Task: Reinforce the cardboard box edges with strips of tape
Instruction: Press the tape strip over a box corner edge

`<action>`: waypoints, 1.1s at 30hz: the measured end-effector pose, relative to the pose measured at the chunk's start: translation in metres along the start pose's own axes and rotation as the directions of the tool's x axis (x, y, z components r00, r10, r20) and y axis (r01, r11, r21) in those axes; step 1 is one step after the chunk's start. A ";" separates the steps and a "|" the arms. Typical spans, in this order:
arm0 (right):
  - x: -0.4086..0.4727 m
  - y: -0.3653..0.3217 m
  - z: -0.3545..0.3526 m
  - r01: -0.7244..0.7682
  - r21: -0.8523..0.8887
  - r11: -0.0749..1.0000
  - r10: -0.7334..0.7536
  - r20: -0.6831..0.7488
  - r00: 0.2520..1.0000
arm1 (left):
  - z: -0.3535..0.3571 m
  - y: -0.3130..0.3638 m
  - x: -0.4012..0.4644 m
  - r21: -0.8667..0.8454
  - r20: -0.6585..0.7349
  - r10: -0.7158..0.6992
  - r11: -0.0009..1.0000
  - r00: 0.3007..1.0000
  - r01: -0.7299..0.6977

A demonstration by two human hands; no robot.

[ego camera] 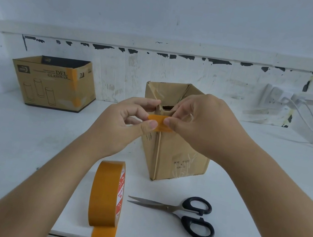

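One head-worn view looks forward and down, close over the white table (22, 147).

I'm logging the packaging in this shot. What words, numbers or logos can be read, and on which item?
"DEL" over "GLASSWAR", cut off by tape: front of the printed box at back left.
Smaller line above "DEL" and the dark logo on that box: too blurred to read.
Faint stamp, perhaps "6125", "x", "12P": side of the plain cardboard box being taped; not sure.
Red-and-white label on the tape roll: too small to read.
Scissors: none visible.
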State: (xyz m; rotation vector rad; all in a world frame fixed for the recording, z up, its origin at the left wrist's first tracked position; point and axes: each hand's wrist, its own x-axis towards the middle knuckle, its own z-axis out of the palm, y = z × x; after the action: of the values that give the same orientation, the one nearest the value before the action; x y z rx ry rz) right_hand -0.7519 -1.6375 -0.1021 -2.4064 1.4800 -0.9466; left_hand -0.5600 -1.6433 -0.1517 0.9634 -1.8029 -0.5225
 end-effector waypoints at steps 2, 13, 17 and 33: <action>0.001 0.000 0.002 -0.005 -0.001 1.000 0.005 -0.010 1.000 | 0.000 0.000 0.000 0.011 0.003 0.012 1.000 1.000 -0.012; -0.001 0.000 0.004 -0.010 0.018 1.000 0.010 -0.033 0.999 | -0.001 -0.003 0.005 0.035 0.011 0.066 0.997 0.998 -0.067; 0.000 0.000 0.005 -0.007 0.003 1.000 0.007 -0.042 0.999 | 0.001 -0.006 0.006 0.034 0.004 0.090 0.995 0.996 -0.090; 0.005 -0.005 0.002 0.016 -0.143 0.990 -0.023 -0.042 0.999 | 0.005 -0.017 0.013 0.045 -0.052 0.168 0.985 0.984 -0.166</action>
State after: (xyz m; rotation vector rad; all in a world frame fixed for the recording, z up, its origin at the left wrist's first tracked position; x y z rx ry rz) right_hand -0.7449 -1.6397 -0.0991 -2.5189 1.5938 -0.9327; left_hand -0.5603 -1.6643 -0.1589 0.8364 -1.8307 -0.3523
